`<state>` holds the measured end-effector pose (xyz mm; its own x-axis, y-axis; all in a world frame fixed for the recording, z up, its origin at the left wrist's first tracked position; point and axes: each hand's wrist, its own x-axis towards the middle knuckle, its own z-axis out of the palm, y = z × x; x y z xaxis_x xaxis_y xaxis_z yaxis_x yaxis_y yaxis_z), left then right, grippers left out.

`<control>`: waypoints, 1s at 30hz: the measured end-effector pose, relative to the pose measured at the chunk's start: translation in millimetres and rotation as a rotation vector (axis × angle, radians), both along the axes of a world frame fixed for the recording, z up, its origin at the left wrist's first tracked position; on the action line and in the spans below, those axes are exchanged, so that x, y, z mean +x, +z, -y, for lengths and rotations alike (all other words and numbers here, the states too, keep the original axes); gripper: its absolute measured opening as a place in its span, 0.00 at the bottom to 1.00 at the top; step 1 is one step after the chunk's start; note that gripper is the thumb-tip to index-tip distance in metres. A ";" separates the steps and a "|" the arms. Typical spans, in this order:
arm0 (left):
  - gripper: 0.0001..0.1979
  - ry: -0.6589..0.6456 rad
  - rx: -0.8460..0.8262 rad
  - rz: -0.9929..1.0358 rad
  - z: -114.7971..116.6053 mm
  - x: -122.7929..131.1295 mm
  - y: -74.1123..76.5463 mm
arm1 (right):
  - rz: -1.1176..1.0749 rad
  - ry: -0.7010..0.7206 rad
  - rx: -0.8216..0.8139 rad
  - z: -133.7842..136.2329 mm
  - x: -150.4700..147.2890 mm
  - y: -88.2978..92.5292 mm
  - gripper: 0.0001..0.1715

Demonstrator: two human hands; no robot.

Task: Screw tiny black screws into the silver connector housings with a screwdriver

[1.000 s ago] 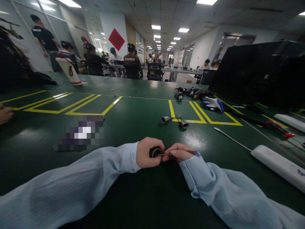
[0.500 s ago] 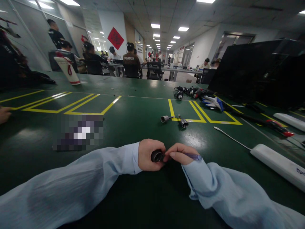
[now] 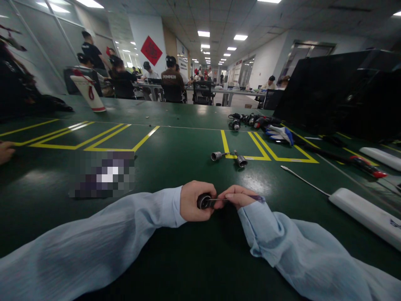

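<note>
My left hand [image 3: 194, 200] is wrapped round a dark cup-shaped metal part [image 3: 204, 201], its round opening facing me. In my right hand [image 3: 239, 196], pinched fingers hold a thin screwdriver [image 3: 258, 198] with a see-through purple handle. Its slim metal shaft points left and reaches the rim of the part; whether the tip sits inside cannot be made out. Beyond my hands, two similar metal cups lie on the green table: one cup [image 3: 216, 156] on the left, the other cup [image 3: 241, 161] tilted on the right, both with a narrow stem.
A blurred-out object [image 3: 103, 175] lies left. A white power strip [image 3: 363, 215] and white cable [image 3: 305, 181] are at right. Farther off are corded black-and-metal parts [image 3: 236, 124], blue-and-white gloves [image 3: 280, 136], a red-handled tool [image 3: 368, 166] and a paper cup [image 3: 90, 93]. Another person's hand [image 3: 5, 151] shows at the left edge.
The screwdriver shaft now shows more of its length as my right hand has shifted slightly and turned. Both hands sit a little higher. In the background, a standing person has moved right.
</note>
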<state>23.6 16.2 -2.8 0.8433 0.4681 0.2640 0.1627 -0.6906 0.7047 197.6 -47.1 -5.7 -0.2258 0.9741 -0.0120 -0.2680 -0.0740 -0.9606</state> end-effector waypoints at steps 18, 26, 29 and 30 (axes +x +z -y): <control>0.05 0.004 0.085 -0.041 1.4 -0.6 3.4 | -0.008 0.052 -0.019 -4.4 3.3 0.2 0.06; 0.02 -0.001 0.083 -0.033 3.5 -1.6 7.5 | -0.003 0.036 0.027 -1.9 -0.3 -3.3 0.06; 0.04 -0.028 0.112 -0.029 3.4 -2.4 10.5 | -0.034 0.055 0.005 -4.3 1.4 -3.6 0.06; 0.05 -0.041 0.121 -0.024 3.2 -2.6 11.0 | -0.054 0.068 0.002 -5.6 2.2 -3.9 0.06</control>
